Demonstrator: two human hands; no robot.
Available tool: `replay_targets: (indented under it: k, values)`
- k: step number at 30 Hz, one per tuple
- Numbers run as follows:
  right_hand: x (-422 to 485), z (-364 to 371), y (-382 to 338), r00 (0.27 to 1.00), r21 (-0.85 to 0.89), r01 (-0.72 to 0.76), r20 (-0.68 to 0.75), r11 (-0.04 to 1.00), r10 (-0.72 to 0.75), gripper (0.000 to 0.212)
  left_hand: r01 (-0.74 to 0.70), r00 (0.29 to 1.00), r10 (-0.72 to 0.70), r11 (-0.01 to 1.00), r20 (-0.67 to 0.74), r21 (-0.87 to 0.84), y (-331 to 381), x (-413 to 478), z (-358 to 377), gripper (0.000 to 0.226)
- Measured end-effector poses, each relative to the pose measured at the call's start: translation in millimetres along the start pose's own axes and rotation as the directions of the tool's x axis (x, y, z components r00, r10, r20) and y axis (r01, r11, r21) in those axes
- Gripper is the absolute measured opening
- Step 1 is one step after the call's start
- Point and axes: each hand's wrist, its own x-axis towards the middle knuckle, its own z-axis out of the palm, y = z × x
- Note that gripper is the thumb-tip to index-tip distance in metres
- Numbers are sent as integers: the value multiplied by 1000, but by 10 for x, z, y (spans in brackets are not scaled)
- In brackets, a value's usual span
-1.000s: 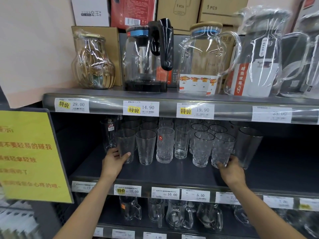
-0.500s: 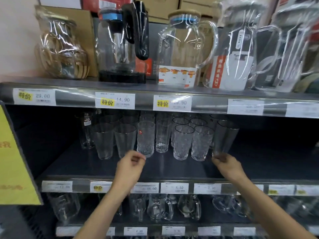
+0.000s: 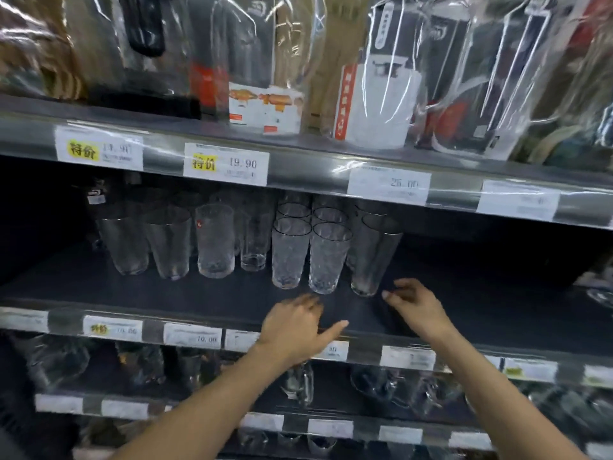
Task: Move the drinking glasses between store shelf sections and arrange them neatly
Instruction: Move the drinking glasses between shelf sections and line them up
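Note:
Several clear drinking glasses stand in rows on the dark middle shelf (image 3: 185,293). Two patterned glasses (image 3: 326,258) are at the front centre, and a tall smooth glass (image 3: 373,260) stands to their right. My left hand (image 3: 298,327) hovers over the shelf's front edge just below the patterned glasses, fingers loose and holding nothing. My right hand (image 3: 416,307) is a little right of and below the tall glass, fingers relaxed, touching no glass. More glasses (image 3: 169,244) stand to the left.
The upper shelf (image 3: 298,154) carries wrapped glass jugs (image 3: 374,94) and price tags. The right part of the middle shelf (image 3: 497,277) is bare dark board. Glass mugs (image 3: 298,383) fill the lower shelf behind a price rail.
The view has swung right and closer. My left hand moved right from the leftmost glasses to the centre. My right hand came off the tall glass's base.

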Motion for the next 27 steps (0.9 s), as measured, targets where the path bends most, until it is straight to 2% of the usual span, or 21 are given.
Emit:
replay_targets:
  k: [2,5,9,11,14,19,23,27]
  values:
    - [113,52,46,998,10,-22,56,1000,21,59,13,997,-8,999,-82,53,39,-28,66,76]
    - [276,116,89,994,123,-35,111,992,21,80,-4,985,21,995,-169,97,46,-37,140,65]
    - [465,151,126,984,198,-35,177,980,-1,93,-1,981,32,987,-192,162,56,-38,182,64]
    - [541,167,123,981,245,-33,194,969,-16,92,-2,980,35,986,-197,167,55,-35,204,63]
    - [567,181,109,976,293,-25,213,956,-40,79,-5,979,41,984,-200,180,44,-40,210,65]
    - [555,222,170,982,292,22,173,956,-76,65,-8,976,48,983,-212,185,58,-47,190,68]
    - [548,254,188,985,213,68,142,975,-99,67,-7,969,48,985,-240,172,59,-55,202,65]
    - [561,234,190,978,266,58,177,962,-108,73,-15,962,52,990,-268,139,57,-48,213,80]
